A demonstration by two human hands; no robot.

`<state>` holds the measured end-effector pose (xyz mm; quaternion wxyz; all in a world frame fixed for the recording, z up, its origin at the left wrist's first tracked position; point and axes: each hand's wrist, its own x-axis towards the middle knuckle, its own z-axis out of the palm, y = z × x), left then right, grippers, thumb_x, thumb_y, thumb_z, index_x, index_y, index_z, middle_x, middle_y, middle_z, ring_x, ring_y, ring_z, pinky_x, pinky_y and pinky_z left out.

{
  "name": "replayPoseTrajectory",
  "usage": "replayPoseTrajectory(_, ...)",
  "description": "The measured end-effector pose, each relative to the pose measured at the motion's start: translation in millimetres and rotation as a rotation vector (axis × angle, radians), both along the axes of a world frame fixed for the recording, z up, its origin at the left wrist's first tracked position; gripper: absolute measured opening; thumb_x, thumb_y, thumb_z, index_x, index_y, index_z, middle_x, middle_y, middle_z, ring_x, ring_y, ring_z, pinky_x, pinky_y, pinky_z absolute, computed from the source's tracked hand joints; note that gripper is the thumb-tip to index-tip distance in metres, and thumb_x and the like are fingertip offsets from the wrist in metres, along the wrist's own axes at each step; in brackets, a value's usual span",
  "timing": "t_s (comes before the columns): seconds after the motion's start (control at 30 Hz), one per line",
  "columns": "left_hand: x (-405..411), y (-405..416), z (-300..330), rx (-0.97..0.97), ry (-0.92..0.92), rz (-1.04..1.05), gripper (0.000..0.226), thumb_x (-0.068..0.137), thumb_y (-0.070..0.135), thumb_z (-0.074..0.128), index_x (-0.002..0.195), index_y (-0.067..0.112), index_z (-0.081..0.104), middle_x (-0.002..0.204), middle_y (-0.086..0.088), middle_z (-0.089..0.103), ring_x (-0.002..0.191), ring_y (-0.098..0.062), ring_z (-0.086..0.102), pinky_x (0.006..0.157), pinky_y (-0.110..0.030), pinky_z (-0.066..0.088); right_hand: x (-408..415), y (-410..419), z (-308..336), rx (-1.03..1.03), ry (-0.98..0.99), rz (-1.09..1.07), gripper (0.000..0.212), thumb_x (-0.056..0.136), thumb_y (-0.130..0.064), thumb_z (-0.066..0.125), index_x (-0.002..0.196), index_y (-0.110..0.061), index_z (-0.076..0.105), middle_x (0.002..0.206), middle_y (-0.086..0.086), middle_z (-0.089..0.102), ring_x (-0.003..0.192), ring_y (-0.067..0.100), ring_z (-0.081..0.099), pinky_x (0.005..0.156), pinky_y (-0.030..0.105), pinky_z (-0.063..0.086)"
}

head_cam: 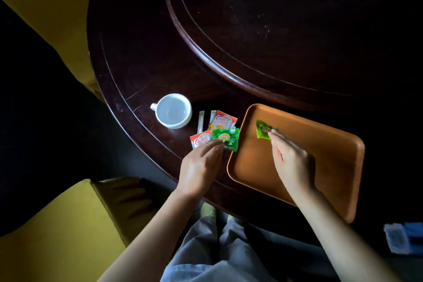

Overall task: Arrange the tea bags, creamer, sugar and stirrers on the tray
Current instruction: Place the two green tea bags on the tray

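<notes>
A brown wooden tray (332, 162) lies on the dark round table. My right hand (290, 160) is over the tray, its fingertips on a green tea bag (262, 129) at the tray's far left corner. My left hand (201, 167) pinches a second green tea bag (226, 138) on the table just left of the tray. Under and beside that bag lie two red and white creamer sachets, one near (199, 139) and one farther back (223, 120). Two thin white stick packets (201, 121) lie next to them.
A white cup (172, 110) stands left of the sachets. A raised round turntable (274, 30) fills the table's middle. Yellow chairs (57, 236) stand at the left. A blue and white object (405, 238) sits at the lower right.
</notes>
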<state>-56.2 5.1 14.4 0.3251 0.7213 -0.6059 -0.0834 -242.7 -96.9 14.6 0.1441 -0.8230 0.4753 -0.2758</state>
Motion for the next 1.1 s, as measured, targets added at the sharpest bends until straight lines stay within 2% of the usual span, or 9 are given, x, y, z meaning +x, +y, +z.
replayPoseTrajectory(0.07, -14.7, -17.8, -2.9, 0.042, -0.029, -0.117, 0.015, 0.078, 0.005, 0.072, 0.093, 0.006, 0.071, 0.100, -0.009, 0.075, 0.090, -0.022, 0.071, 0.071, -0.028, 0.057, -16.6, 8.4, -9.8, 0.001, 0.058, -0.015, 0.026, 0.072, 0.014, 0.071, 0.096, 0.006, 0.072, 0.100, 0.021, 0.073, 0.091, 0.033, 0.071, 0.078, 0.047, 0.057)
replayPoseTrajectory(0.2, -34.2, -46.6, -14.1, 0.120, -0.086, -0.247, 0.018, 0.074, 0.000, 0.074, 0.091, 0.004, 0.072, 0.098, -0.012, 0.075, 0.087, -0.027, 0.072, 0.067, -0.032, 0.059, -32.4, 17.6, -27.2, 0.024, 0.194, -0.027, 0.025, 0.069, 0.011, 0.075, 0.092, 0.002, 0.074, 0.098, 0.018, 0.075, 0.091, 0.029, 0.072, 0.076, 0.043, 0.060)
replayPoseTrajectory(0.37, -39.7, -47.8, -33.8, 0.159, -0.192, -0.338, 0.018, 0.066, -0.002, 0.079, 0.082, 0.004, 0.073, 0.093, -0.012, 0.076, 0.084, -0.026, 0.073, 0.062, -0.034, 0.062, -36.1, 28.5, -49.7, 0.142, 0.218, -0.080, 0.030, 0.061, 0.012, 0.080, 0.088, 0.000, 0.075, 0.099, 0.016, 0.075, 0.093, 0.029, 0.072, 0.073, 0.045, 0.060)
replayPoseTrajectory(0.43, -38.8, -44.8, -38.1, 0.131, -0.254, -0.364, 0.014, 0.068, 0.003, 0.079, 0.080, 0.007, 0.072, 0.096, -0.010, 0.076, 0.089, -0.024, 0.072, 0.067, -0.033, 0.061, -35.8, 30.6, -52.7, 0.195, 0.210, -0.081, 0.034, 0.064, 0.009, 0.079, 0.096, 0.000, 0.073, 0.108, 0.018, 0.072, 0.102, 0.032, 0.068, 0.079, 0.048, 0.057)
replayPoseTrajectory(0.5, -39.5, -40.6, -41.4, 0.121, -0.273, -0.389, 0.019, 0.077, 0.010, 0.072, 0.096, 0.007, 0.071, 0.111, -0.012, 0.072, 0.102, -0.025, 0.068, 0.080, -0.035, 0.059, -35.7, 33.6, -51.6, 0.228, 0.239, -0.045, 0.044, 0.068, 0.002, 0.077, 0.111, -0.002, 0.067, 0.122, 0.018, 0.065, 0.114, 0.034, 0.061, 0.088, 0.050, 0.054)
replayPoseTrajectory(0.6, -43.4, -35.6, -45.0, 0.257, -0.299, -0.462, 0.045, 0.087, 0.025, 0.060, 0.130, 0.012, 0.052, 0.141, -0.017, 0.048, 0.130, -0.028, 0.046, 0.100, -0.037, 0.044, -34.8, 38.0, -46.7, 0.245, 0.361, 0.008, 0.053, 0.072, -0.013, 0.077, 0.122, -0.006, 0.061, 0.134, 0.016, 0.056, 0.124, 0.034, 0.052, 0.095, 0.050, 0.050)
replayPoseTrajectory(0.7, -45.6, -38.4, -49.8, 0.422, -0.303, -0.497, 0.053, 0.093, 0.034, 0.047, 0.142, 0.018, 0.033, 0.155, -0.016, 0.021, 0.143, -0.027, 0.021, 0.113, -0.039, 0.027, -33.1, 38.2, -44.4, 0.288, 0.416, 0.009, 0.057, 0.074, -0.018, 0.077, 0.126, -0.005, 0.057, 0.138, 0.018, 0.052, 0.128, 0.035, 0.048, 0.097, 0.051, 0.048)
replayPoseTrajectory(0.87, -46.0, -58.8, -54.4, 0.436, -0.340, -0.496, 0.053, 0.095, 0.038, 0.041, 0.142, 0.018, 0.031, 0.156, -0.016, 0.019, 0.143, -0.027, 0.019, 0.114, -0.041, 0.026, -30.0, 22.9, -47.3, 0.310, 0.412, -0.047, 0.056, 0.078, -0.017, 0.074, 0.128, -0.004, 0.054, 0.140, 0.019, 0.049, 0.130, 0.036, 0.045, 0.099, 0.050, 0.045)
replayPoseTrajectory(1.1, -47.2, -88.8, -56.3, 0.429, -0.355, -0.462, 0.053, 0.095, 0.041, 0.039, 0.143, 0.018, 0.031, 0.156, -0.015, 0.019, 0.144, -0.028, 0.018, 0.112, -0.042, 0.029, -33.5, -5.5, -58.3, 0.369, 0.454, -0.044, 0.055, 0.094, -0.030, 0.050, 0.144, -0.014, 0.031, 0.156, 0.009, 0.023, 0.145, 0.025, 0.018, 0.114, 0.041, 0.026)
